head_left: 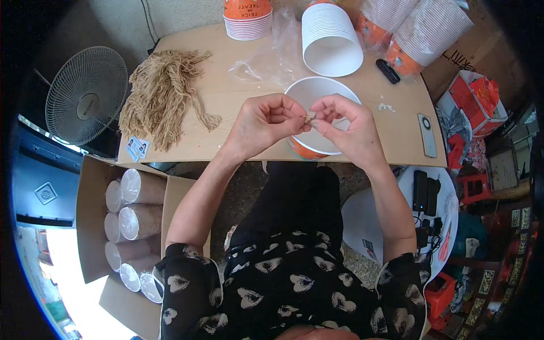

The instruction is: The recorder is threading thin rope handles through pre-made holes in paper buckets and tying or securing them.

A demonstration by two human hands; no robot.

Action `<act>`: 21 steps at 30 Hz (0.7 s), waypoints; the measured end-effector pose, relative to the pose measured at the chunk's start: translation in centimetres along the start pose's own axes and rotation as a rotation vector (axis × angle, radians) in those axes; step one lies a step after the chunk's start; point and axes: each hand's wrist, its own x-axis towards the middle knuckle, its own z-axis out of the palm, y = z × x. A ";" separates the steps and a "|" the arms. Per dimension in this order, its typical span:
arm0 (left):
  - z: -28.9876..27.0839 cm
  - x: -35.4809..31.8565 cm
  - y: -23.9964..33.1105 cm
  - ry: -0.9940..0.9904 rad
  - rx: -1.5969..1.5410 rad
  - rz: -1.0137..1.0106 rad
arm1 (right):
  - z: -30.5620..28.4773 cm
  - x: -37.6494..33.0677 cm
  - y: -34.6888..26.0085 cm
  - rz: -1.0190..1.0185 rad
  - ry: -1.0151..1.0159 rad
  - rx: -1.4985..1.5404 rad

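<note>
My left hand (265, 122) and my right hand (344, 126) meet fingertip to fingertip over an orange paper bucket (317, 95) with a white inside, which stands at the near edge of the wooden table (226, 90). Between the pinched fingers of both hands is a short piece of tan cord (309, 118). The bucket's near rim is hidden behind my hands. A heap of the same tan cords (164, 96) lies on the table to the left.
Stacks of nested buckets (330, 38) lie at the table's far side, with a clear plastic bag (266, 56), a black remote (388, 71) and a phone (427, 135). A fan (86, 95) stands left. An open carton of wrapped bucket stacks (130, 221) sits on the floor.
</note>
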 end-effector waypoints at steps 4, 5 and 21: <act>0.0 -0.1 0.2 0.023 -0.003 -0.004 | 0.2 -0.3 -1.0 -0.215 0.081 -0.239; 0.0 0.0 0.3 0.024 0.017 0.009 | 0.2 -0.3 -1.2 -0.270 0.080 -0.336; 0.2 -0.1 0.6 0.013 -0.043 -0.008 | 0.2 0.3 0.4 -0.147 0.051 -0.058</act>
